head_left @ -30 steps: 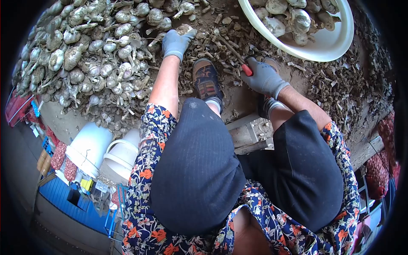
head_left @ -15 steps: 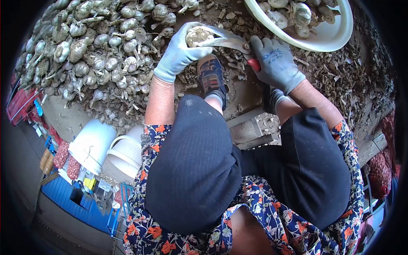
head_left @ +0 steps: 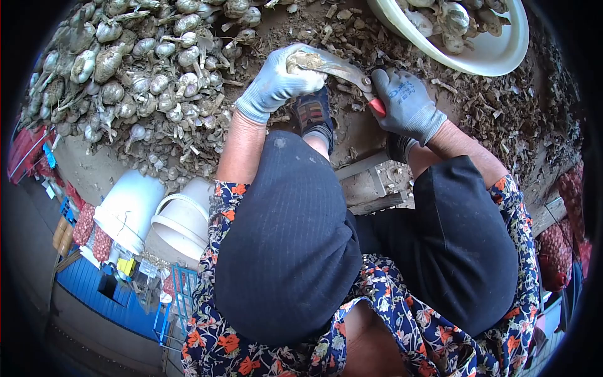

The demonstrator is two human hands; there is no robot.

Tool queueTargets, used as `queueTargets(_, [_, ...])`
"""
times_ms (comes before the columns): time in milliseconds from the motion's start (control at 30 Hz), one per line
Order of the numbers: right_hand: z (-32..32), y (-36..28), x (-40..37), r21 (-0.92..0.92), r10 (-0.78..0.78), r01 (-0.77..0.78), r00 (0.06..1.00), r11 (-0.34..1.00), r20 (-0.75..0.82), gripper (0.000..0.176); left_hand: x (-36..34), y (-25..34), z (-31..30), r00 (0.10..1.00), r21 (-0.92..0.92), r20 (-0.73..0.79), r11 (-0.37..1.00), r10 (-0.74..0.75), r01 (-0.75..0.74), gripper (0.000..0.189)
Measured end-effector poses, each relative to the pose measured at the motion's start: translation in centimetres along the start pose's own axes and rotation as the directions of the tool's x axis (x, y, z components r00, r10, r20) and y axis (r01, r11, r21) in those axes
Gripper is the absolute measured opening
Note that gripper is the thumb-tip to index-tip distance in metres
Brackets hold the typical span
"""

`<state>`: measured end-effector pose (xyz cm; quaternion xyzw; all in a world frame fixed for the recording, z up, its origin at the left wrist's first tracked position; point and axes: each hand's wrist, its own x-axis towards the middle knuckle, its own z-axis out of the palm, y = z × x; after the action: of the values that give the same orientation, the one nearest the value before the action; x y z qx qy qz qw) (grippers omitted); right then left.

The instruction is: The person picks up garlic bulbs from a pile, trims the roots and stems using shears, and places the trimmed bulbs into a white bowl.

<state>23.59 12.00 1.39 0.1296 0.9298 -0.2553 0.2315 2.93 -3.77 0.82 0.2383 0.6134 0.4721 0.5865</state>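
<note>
My left hand (head_left: 276, 83), in a grey-coated glove, is closed around a dirty garlic bulb (head_left: 305, 60), most of it hidden by the fingers. Gripped in my gloved right hand (head_left: 407, 103) are pruning shears (head_left: 349, 72) with red handles. Their blades reach left to the bulb in my left hand and look closed or nearly so; what lies between them is hidden. To the left spreads a large heap of garlic bulbs (head_left: 160, 81) with stalks. A white basin (head_left: 483, 56) with several garlic bulbs stands beyond my right hand.
Cut stalks and dry skins (head_left: 490, 113) litter the ground around my shoes. Two white buckets (head_left: 130, 210) stand at lower left, near red mesh sacks (head_left: 86, 223). More filled mesh sacks (head_left: 556, 254) are at the right edge. A wooden frame piece (head_left: 377, 204) lies between my legs.
My left hand has turned and come slightly down and right with the garlic bulb, which shows less now. The shears' blades, parted before, have come together. My right hand has barely shifted.
</note>
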Motion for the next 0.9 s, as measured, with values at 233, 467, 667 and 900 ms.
queueTargets(233, [1.0, 0.7, -0.2, 0.374, 0.144, -0.152, 0.988, 0.915, 0.048, 0.031, 0.5, -2.7, -0.3, 0.911, -0.415, 0.408, 0.878, -0.053, 0.237, 0.053])
queueTargets(467, [2.4, 2.4, -0.3, 0.408, 0.248, -0.272, 0.962, 0.872, 0.111, 0.039, 2.7, 6.9, 3.8, 0.953, -0.276, 0.119, 0.931, 0.28, -0.239, 0.085])
queueTargets(667, [1.9, 2.5, 0.3, 0.429, 0.251, -0.297, 0.954, 0.853, 0.163, 0.044, 11.1, 1.6, -2.9, 0.81, 0.888, -0.384, 0.417, 0.443, 0.193, 0.049])
queueTargets(900, [2.2, 3.2, 0.2, 0.417, 0.25, -0.295, 0.955, 0.86, 0.16, 0.045, 14.9, -3.1, -5.0, 0.919, 0.894, -0.371, 0.322, 0.137, 0.312, 0.042])
